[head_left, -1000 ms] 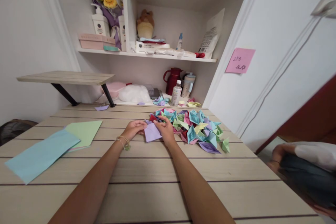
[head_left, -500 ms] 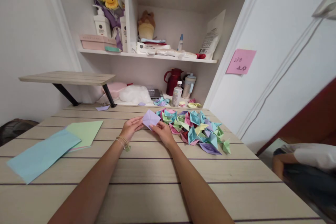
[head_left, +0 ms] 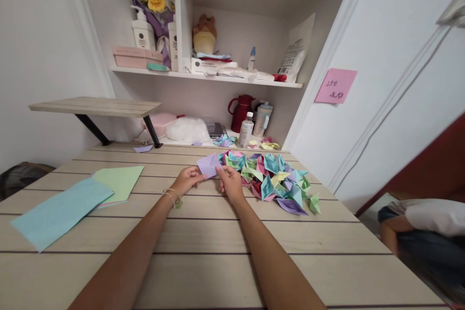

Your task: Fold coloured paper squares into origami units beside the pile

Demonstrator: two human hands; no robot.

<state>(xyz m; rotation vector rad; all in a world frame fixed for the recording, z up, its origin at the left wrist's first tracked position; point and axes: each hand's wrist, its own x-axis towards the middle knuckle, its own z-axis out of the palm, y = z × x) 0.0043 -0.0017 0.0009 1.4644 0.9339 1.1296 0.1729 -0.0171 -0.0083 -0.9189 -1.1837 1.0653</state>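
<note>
A folded piece of purple paper [head_left: 208,165] is held just above the desk between my two hands. My left hand [head_left: 189,180] pinches its lower left side, thumb on top. On its right edge, my right hand [head_left: 231,182] grips the paper between thumb and fingers. Right behind my right hand spreads a pile of folded paper boats [head_left: 269,178] in blue, green, pink, yellow and purple. Far to the left lie a light blue sheet [head_left: 63,210] and light green paper [head_left: 123,180], overlapping.
A small raised shelf [head_left: 94,105] stands at the back left of the wooden desk [head_left: 203,242]. At the back are a clear bottle [head_left: 246,130], a red jug [head_left: 241,112] and a white plastic bag [head_left: 188,130]. A person [head_left: 428,227] sits at the far right.
The purple paper has turned from a diamond position to a flatter, more level one. My left thumb now presses on its lower edge, and my right fingers have shifted along the right side.
</note>
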